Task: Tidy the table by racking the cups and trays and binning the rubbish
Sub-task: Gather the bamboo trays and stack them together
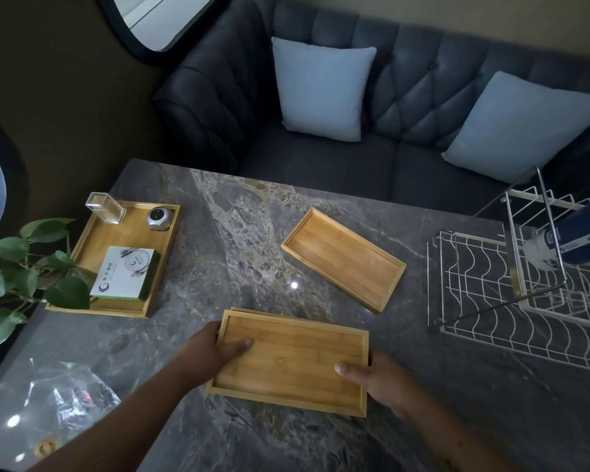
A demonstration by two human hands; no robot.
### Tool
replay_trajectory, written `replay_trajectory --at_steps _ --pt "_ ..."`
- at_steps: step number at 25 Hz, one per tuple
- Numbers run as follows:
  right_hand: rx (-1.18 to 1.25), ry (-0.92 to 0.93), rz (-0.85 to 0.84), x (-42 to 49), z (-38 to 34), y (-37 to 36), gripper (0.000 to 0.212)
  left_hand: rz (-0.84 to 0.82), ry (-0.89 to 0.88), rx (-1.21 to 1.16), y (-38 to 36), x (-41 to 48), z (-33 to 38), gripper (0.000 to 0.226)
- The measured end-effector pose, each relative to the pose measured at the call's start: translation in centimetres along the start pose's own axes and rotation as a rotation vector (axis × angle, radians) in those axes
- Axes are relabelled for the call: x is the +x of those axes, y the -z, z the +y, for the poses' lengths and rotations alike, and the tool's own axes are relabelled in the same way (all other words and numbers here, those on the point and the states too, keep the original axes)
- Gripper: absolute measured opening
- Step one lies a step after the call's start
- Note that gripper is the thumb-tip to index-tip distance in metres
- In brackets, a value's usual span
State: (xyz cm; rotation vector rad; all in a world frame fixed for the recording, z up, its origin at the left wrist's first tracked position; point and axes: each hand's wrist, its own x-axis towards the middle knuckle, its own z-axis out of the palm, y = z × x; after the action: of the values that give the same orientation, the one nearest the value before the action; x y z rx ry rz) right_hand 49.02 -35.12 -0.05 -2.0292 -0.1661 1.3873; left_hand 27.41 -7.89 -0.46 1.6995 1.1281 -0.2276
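Near the table's front edge I hold a stack of two bamboo trays [292, 361]. My left hand [215, 349] grips its left end, thumb inside the top tray. My right hand [377, 379] grips the right end, thumb on the tray floor. A third small bamboo tray [343, 258] lies alone at mid-table, turned at an angle. The white wire rack [511, 301] stands at the right, with a blue and white cup [573, 238] lying in its upper tier. Crumpled clear plastic wrap [62, 407] lies at the front left.
A larger bamboo tray [92, 240] at the left holds a white and green box [125, 272], a clear acrylic stand [104, 207] and a small silver device [159, 218]. A leafy plant [21, 270] overhangs the left edge. A dark sofa [321, 158] with cushions lies beyond the grey marble table [239, 240].
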Motion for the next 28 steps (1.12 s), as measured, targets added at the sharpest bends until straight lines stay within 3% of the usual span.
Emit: replay_trajectory --at_steps 4,8,16,21,25,28 --pt "-0.007 -0.008 0.017 -0.4 0.2 -0.1 0.040 0.016 -0.005 0.067 -0.1 -0.1 0.2 0.045" --pt "-0.019 -0.012 0.000 -0.4 -0.1 0.2 0.040 0.062 -0.017 0.280 -0.7 -0.1 0.3 0.054" --pt "-0.098 -0.002 0.043 -0.3 -0.5 0.1 0.055 0.080 -0.015 0.352 -0.9 0.5 0.3 0.057" --pt "-0.173 -0.034 0.104 -0.3 -1.3 0.4 0.055 0.080 0.045 0.313 0.1 1.3 0.6 0.085" --pt "-0.151 0.010 0.278 0.3 -2.4 1.7 0.050 0.248 -0.001 0.324 1.7 2.8 2.9 0.071" --pt "-0.143 0.035 0.307 1.3 -3.0 2.6 0.051 0.210 -0.067 0.396 2.1 4.2 5.3 0.059"
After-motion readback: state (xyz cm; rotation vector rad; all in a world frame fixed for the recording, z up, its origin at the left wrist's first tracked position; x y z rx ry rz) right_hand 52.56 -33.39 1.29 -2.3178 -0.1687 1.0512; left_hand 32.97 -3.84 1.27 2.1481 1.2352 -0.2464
